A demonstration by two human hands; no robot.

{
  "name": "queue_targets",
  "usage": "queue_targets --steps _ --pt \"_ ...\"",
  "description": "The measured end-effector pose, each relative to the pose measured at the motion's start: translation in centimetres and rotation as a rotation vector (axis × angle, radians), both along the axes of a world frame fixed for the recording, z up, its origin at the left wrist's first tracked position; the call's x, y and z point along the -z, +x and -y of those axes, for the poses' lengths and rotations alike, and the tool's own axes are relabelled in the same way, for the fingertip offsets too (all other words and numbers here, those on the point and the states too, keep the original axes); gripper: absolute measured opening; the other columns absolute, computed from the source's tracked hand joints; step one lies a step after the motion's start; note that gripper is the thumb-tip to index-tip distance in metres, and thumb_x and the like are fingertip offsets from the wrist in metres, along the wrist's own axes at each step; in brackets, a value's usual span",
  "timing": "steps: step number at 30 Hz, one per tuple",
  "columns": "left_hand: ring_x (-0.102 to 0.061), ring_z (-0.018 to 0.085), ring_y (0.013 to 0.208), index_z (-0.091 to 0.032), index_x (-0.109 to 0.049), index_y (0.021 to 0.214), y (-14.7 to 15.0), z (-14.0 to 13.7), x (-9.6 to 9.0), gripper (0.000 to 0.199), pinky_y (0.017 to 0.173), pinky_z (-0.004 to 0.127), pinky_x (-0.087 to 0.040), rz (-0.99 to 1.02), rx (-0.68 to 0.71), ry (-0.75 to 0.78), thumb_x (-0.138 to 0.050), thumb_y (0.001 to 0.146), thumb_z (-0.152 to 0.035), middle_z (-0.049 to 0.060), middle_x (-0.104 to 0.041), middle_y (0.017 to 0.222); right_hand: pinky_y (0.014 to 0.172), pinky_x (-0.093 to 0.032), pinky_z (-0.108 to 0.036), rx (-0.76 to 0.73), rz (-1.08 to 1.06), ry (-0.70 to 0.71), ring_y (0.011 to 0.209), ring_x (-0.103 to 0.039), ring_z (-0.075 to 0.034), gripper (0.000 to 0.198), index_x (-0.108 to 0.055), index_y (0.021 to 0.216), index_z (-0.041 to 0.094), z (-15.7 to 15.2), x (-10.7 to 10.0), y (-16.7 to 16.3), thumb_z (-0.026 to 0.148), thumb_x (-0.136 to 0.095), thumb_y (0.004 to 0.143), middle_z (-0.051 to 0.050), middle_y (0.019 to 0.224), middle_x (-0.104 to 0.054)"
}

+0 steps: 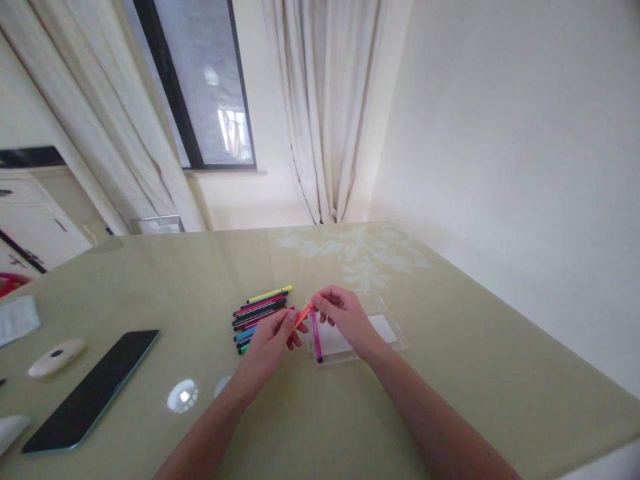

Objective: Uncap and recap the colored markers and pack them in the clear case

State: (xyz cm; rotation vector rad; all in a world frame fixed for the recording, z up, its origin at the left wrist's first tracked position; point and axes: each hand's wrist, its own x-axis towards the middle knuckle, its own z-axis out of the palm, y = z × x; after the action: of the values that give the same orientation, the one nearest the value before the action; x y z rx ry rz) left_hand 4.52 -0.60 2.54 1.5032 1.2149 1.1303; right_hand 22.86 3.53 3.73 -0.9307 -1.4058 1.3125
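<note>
Between my two hands is an orange marker (pixel 304 313), tilted up to the right. My left hand (pixel 273 339) pinches its lower end, and my right hand (pixel 342 313) grips its upper end with thumb and fingers. Beneath my right hand lies a clear plastic case (pixel 401 344) with a white sheet (pixel 383 328) in it. A magenta marker (pixel 317 339) rests along the case's left side. Left of the case, several markers (pixel 260 310) in yellow, red, black, blue and green lie side by side on the table, partly covered by my left hand.
On the left of the table (pixel 475 373) are a dark tablet (pixel 95 390), a white mouse-shaped object (pixel 57 358) and a pale folded cloth (pixel 19 320). Light reflections show on the glossy top. A white wall (pixel 525 167) borders the right edge; curtains (pixel 330 113) hang behind.
</note>
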Motion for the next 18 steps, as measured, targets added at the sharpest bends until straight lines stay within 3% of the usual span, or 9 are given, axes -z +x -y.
queue_targets --steps 3,6,11,18 --pt "-0.061 0.013 0.061 -0.017 -0.071 0.092 -0.07 -0.1 0.27 0.042 0.058 0.024 -0.047 0.025 0.017 -0.013 -0.058 0.093 -0.057 0.003 -0.073 0.079 0.051 -0.037 -0.023 0.133 -0.068 -0.03 0.055 -0.057 -0.011 0.036 -0.069 0.081 0.017 -0.51 -0.2 0.51 0.053 -0.077 0.08 -0.002 0.073 -0.071" --pt "-0.062 0.013 0.063 -0.017 -0.07 0.103 -0.03 -0.15 0.59 0.039 0.059 0.025 -0.048 0.033 0.045 -0.036 -0.062 0.092 -0.054 0.004 -0.075 0.085 0.053 -0.039 -0.024 0.172 -0.113 -0.061 0.055 -0.06 -0.011 0.037 -0.068 0.081 0.017 -0.68 -0.2 0.58 0.052 -0.08 0.077 -0.003 0.073 -0.072" --pt "-0.06 0.013 0.06 -0.015 -0.069 0.087 0.21 -0.05 0.77 0.044 0.058 0.025 -0.047 -0.003 0.081 -0.019 -0.053 0.097 -0.055 0.006 -0.073 0.079 0.055 -0.042 -0.024 0.123 -0.121 -0.08 0.061 -0.067 -0.014 0.037 -0.07 0.084 0.017 -0.38 -0.16 0.09 0.049 -0.085 0.071 -0.002 0.072 -0.073" --pt "-0.063 0.013 0.062 -0.016 -0.068 0.087 0.48 0.32 0.58 0.045 0.059 0.024 -0.048 0.004 0.129 -0.028 -0.052 0.098 -0.056 0.003 -0.071 0.077 0.059 -0.046 -0.025 0.127 -0.129 -0.086 0.062 -0.068 -0.015 0.037 -0.069 0.083 0.018 -0.32 -0.34 0.01 0.048 -0.086 0.07 -0.002 0.071 -0.074"
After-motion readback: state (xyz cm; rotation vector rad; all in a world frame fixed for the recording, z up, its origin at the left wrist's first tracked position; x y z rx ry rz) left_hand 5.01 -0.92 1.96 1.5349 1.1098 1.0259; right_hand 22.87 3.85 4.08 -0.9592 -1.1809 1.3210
